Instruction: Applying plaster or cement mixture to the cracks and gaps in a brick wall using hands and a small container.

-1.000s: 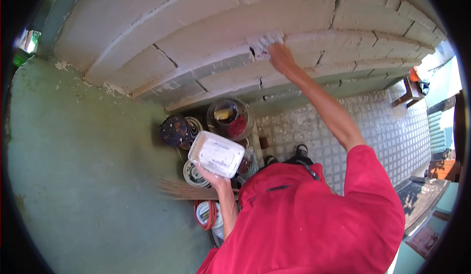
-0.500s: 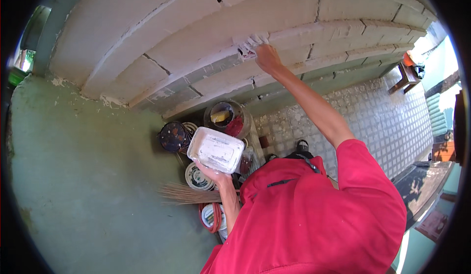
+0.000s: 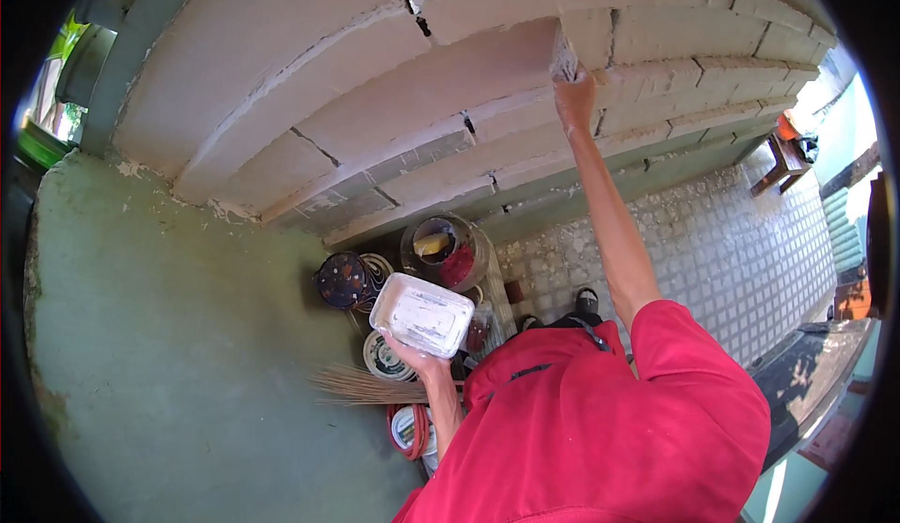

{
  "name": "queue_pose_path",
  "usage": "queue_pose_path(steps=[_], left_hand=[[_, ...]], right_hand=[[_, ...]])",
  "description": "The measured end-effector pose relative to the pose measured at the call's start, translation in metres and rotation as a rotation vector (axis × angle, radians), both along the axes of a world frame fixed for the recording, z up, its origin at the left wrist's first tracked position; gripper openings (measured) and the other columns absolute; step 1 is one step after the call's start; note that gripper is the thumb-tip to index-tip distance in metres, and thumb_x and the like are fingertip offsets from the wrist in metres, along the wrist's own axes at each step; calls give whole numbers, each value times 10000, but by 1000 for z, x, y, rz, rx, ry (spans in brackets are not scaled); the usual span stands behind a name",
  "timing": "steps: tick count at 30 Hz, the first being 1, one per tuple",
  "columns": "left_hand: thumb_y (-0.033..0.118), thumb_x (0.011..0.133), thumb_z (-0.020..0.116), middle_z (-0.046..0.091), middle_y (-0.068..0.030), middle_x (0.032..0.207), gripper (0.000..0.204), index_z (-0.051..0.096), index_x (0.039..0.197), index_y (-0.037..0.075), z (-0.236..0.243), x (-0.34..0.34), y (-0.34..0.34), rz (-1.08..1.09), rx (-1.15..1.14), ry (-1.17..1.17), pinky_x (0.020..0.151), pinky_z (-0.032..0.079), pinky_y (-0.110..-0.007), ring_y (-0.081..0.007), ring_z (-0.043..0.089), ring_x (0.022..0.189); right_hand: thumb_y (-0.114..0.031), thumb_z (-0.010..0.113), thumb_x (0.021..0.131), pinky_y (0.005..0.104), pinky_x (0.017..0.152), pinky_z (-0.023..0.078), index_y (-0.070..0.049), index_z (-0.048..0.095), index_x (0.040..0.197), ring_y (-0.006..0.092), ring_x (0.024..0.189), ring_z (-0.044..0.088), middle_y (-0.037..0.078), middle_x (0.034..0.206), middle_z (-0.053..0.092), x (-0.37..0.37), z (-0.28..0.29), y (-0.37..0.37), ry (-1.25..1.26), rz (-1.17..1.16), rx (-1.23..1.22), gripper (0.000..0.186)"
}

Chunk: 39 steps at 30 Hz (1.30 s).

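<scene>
Right hand (image 3: pixel 575 99): clenched around a flat-bladed scraper (image 3: pixel 564 57), handle hidden inside the fist. Blade thin, caked with white paste, held up at the face of the block wall (image 3: pixel 441 78); full contact along the edge not possible to tell. Left hand (image 3: pixel 419 359): grasping the tray (image 3: pixel 427 315) from below at its near-left corner, in front of the torso. Tray rectangular, round-cornered, shallow, pale, streaked inside with white paste and darker patches.

Block wall: pale, matt, long rectangular courses with raised, rough joints and dark cracks; one greyer strip low down. Adjoining wall (image 3: pixel 187 336) green, smooth, chipped to white near the corner.

Beyond the tray: see-through round tub (image 3: pixel 483 265) containing a yellow block (image 3: pixel 431 244) and crumpled red cloth (image 3: pixel 457 266); beside it, a dark speckled rounded object (image 3: pixel 343 279). Nearer the body: stiff straw-like bristles (image 3: pixel 370 387), fanned out, and coiled red hose (image 3: pixel 394 434) around a white container (image 3: pixel 410 426). Floor (image 3: pixel 675 242) of small patterned squares; wooden stool (image 3: pixel 783 167) at far right.

Count: scraper, 1; tray, 1; see-through tub, 1; yellow block, 1; red cloth, 1; stool, 1; sandalled feet (image 3: pixel 587 300), 2; dark wall gaps, at least 6.
</scene>
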<state>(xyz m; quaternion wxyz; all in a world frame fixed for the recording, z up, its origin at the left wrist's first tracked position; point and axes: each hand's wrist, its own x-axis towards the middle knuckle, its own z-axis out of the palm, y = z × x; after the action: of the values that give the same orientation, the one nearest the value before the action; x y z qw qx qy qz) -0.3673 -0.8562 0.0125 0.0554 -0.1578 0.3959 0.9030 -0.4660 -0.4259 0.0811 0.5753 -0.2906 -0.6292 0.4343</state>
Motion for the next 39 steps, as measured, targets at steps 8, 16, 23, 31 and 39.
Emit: queue_pose_path(steps=[8, 16, 23, 31, 39], left_hand=[[559, 925, 279, 362, -110, 1426, 683, 316, 1401, 71, 13, 0, -13, 91, -74, -35, 1030, 357, -432, -324, 411, 1255], [549, 928, 297, 399, -110, 1401, 667, 345, 1383, 64, -2, -20, -4, 13, -19, 10, 1031, 351, -418, -304, 420, 1250], [533, 933, 309, 395, -102, 1403, 644, 352, 1375, 66, -11, -27, -1, -68, 69, 32, 1047, 330, -407, -300, 420, 1250], [532, 934, 301, 385, -107, 1411, 644, 343, 1381, 70, 9, -16, 16, 21, -38, -30, 1042, 339, -421, -307, 412, 1256], [532, 937, 289, 376, -114, 1416, 644, 327, 1391, 77, 2, -28, 24, -74, -23, 22, 1047, 337, -427, -309, 403, 1265]], right_hand=[[-31, 541, 663, 487, 711, 453, -32, 670, 982, 415, 711, 593, 254, 721, 607, -39, 10, -41, -316, -210, 134, 344], [-10, 566, 648, 481, 648, 450, -39, 667, 970, 403, 688, 587, 235, 677, 588, -71, 7, -131, -247, 95, 287, 339], [-6, 552, 638, 466, 637, 452, 10, 669, 940, 401, 688, 607, 251, 636, 583, -15, 23, -30, -325, -184, 9, 324], [-18, 530, 666, 475, 681, 463, -24, 674, 909, 408, 720, 604, 261, 715, 597, -50, 35, -71, -319, -95, 186, 283], [0, 554, 657, 454, 716, 483, -31, 675, 913, 384, 794, 614, 224, 789, 632, -33, 37, -84, -302, 117, 260, 285]])
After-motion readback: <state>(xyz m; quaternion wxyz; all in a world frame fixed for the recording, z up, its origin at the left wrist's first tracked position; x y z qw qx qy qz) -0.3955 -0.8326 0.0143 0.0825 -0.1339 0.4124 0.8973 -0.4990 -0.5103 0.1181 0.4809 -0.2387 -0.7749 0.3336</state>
